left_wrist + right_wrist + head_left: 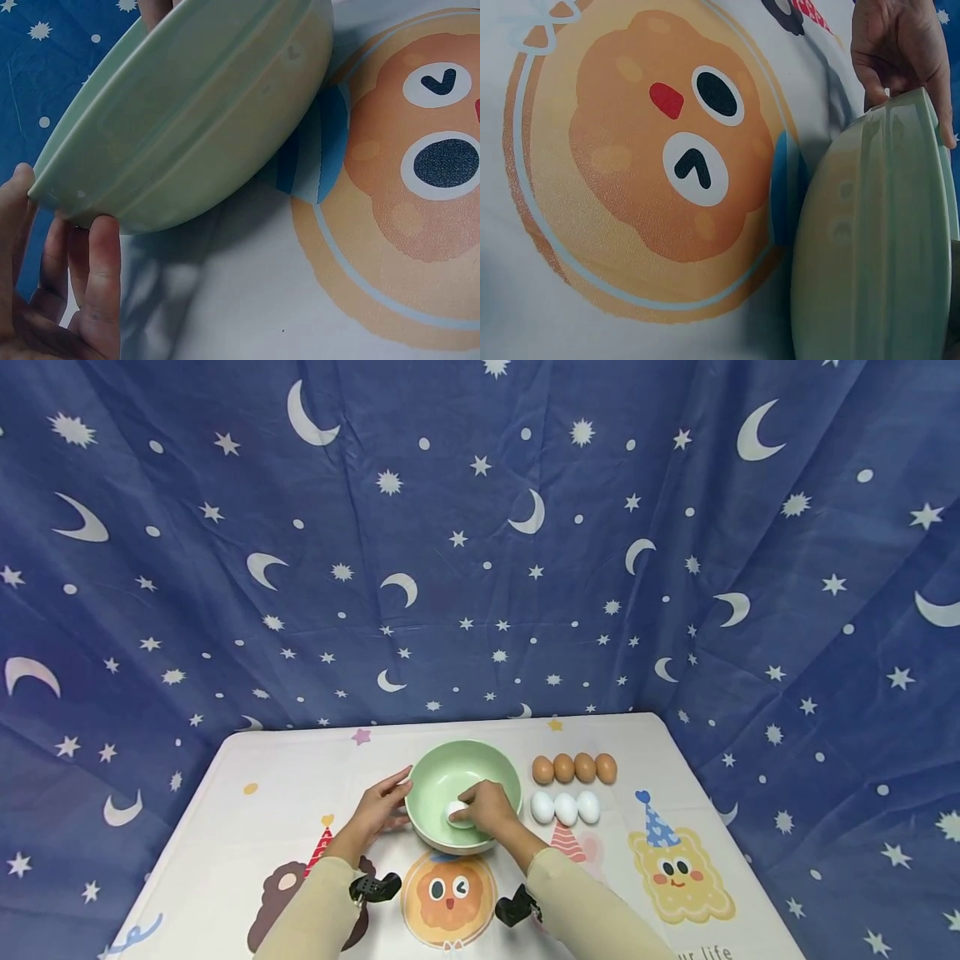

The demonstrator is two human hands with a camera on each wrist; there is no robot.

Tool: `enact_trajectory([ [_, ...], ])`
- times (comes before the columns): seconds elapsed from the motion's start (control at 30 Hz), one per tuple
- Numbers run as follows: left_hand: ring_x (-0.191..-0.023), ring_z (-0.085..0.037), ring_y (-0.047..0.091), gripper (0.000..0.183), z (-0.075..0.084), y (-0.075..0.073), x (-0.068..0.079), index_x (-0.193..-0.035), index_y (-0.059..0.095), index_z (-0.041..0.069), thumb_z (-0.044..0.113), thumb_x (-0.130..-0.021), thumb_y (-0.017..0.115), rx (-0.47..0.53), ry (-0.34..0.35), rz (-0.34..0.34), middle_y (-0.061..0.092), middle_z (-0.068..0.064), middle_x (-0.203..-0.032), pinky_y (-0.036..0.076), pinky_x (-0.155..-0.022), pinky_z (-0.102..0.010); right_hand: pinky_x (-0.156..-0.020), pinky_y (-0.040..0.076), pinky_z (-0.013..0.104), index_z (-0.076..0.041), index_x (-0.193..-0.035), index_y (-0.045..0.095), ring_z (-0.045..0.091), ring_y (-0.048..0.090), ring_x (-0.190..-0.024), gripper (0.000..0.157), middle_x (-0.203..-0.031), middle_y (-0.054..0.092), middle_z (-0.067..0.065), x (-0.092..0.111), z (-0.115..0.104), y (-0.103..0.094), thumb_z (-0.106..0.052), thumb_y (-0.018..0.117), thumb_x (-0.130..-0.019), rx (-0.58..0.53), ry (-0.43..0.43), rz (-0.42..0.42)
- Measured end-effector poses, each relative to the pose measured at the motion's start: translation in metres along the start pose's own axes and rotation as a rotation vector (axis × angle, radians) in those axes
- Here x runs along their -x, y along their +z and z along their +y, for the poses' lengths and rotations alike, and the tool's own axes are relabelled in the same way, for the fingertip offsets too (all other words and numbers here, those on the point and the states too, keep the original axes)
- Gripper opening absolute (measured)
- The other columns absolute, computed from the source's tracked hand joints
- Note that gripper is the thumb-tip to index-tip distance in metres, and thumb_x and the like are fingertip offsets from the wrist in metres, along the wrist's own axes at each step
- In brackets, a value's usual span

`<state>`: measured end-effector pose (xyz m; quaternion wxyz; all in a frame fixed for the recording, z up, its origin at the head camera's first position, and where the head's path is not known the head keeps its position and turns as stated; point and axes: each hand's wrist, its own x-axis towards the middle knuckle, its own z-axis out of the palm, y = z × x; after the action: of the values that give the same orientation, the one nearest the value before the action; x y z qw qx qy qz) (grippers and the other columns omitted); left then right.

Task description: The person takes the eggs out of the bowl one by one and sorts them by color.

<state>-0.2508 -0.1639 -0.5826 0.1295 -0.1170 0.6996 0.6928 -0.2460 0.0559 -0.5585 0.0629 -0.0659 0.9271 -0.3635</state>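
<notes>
A light green bowl (435, 772) stands near the middle of the table. At its left side my left hand (378, 810) holds the rim, with fingers spread along the outer wall, as the left wrist view shows from below. My right hand (491, 810) reaches down inside the bowl and pinches a white egg (455, 812) close over the bottom. The bowl's wall hides this egg in both wrist views. Three more white eggs (566, 809) lie in a row right of the bowl, with several brown eggs (574, 768) in a row behind them.
The white tablecloth (247, 835) carries cartoon prints, among them an orange smiling face (448, 897) in front of the bowl. Behind the table hangs a blue curtain (450, 568) with moons and stars. Each wrist wears a small black camera (375, 887).
</notes>
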Motion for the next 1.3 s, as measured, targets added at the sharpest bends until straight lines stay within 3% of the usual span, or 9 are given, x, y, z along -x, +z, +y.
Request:
enact_trajectory([
  [0.33,-0.101,-0.021,0.063,0.051,0.000,0.001,0.001,-0.147,0.047,0.017,0.026,-0.099,0.061,0.019,-0.002,0.001,0.053,-0.015,-0.127,0.064,-0.080,-0.037,-0.069,0.057,0.024,-0.009,-0.092,0.080,0.014,0.066,-0.083,0.030,-0.087,0.076,0.003,-0.002,0.003,0.001,-0.026,0.090,-0.069,0.022,-0.025,-0.009],
  [0.57,-0.101,-0.021,0.063,0.051,-0.001,0.001,0.001,-0.147,0.047,0.017,0.025,-0.099,0.061,0.022,-0.004,-0.003,0.051,-0.017,-0.129,0.064,-0.081,-0.038,-0.064,0.055,0.020,-0.005,-0.094,0.079,0.012,0.064,-0.077,0.030,-0.087,0.076,0.006,-0.003,0.001,-0.009,-0.025,0.088,-0.073,-0.006,-0.026,-0.077],
  [0.77,-0.106,-0.023,0.062,0.051,-0.001,0.002,0.001,-0.148,0.047,0.017,0.025,-0.099,0.060,0.017,-0.001,-0.008,0.050,-0.017,-0.132,0.064,-0.082,-0.039,-0.060,0.056,0.017,-0.005,-0.099,0.078,0.008,0.063,-0.065,0.032,-0.093,0.075,0.007,-0.006,0.001,-0.023,-0.028,0.085,-0.077,-0.173,0.111,-0.154],
  [1.07,-0.099,-0.017,0.063,0.052,0.002,0.003,0.004,-0.147,0.047,0.017,0.028,-0.099,0.061,0.002,-0.002,-0.002,0.052,-0.016,-0.130,0.064,-0.081,-0.038,-0.071,0.064,0.027,0.005,-0.113,0.070,0.013,0.069,-0.074,0.034,-0.100,0.070,0.012,0.001,0.007,-0.066,-0.017,0.076,-0.087,-0.597,0.247,-0.279],
  [1.3,-0.100,-0.017,0.062,0.051,0.005,0.002,0.004,-0.148,0.046,0.017,0.027,-0.100,0.060,-0.009,0.004,-0.011,0.050,-0.016,-0.133,0.064,-0.081,-0.037,-0.074,0.063,0.024,0.008,-0.123,0.063,0.014,0.070,-0.079,0.038,-0.100,0.070,0.011,0.005,0.020,-0.092,-0.015,0.069,-0.093,-0.729,0.303,-0.302],
])
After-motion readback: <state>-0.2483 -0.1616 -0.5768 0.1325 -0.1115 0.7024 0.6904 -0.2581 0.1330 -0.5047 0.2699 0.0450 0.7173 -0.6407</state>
